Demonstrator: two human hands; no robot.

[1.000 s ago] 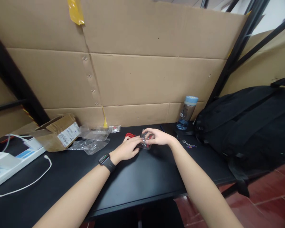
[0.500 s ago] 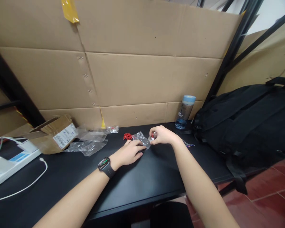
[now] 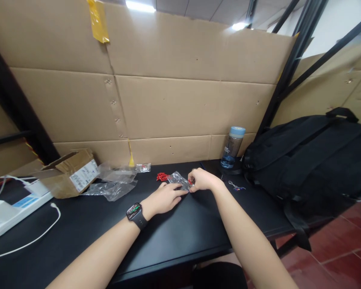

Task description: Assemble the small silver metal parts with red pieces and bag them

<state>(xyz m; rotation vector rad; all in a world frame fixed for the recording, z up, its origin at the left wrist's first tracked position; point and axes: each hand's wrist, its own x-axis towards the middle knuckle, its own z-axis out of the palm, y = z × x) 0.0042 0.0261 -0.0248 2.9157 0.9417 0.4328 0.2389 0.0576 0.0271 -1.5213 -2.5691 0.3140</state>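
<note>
My left hand (image 3: 165, 196) lies on the black desk, fingers stretched out and apart. Its fingertips touch the near edge of a crumpled clear plastic bag (image 3: 178, 179). Just right of that bag, my right hand (image 3: 203, 179) is closed in a pinch on a small clear plastic packet (image 3: 191, 184) with something red in it. My fingers cover most of this packet. A bundle of red cord-like pieces (image 3: 162, 176) sits beyond my left fingers, against the crumpled bag. To the right of my right forearm lies a small keychain-like charm (image 3: 237, 186).
A torn cardboard box (image 3: 69, 174), clear plastic wrappers (image 3: 114, 186) and another small packet (image 3: 143, 167) are at the left. A power strip (image 3: 27, 208) and white cable (image 3: 45, 239) lie farther left. A water bottle (image 3: 232, 147) and black backpack (image 3: 313, 160) stand right.
The view has tilted slightly upward, so ceiling lights now show. My right hand has turned lower over the small packet, and less of the packet is visible. My left hand stays on the crumpled bag.
</note>
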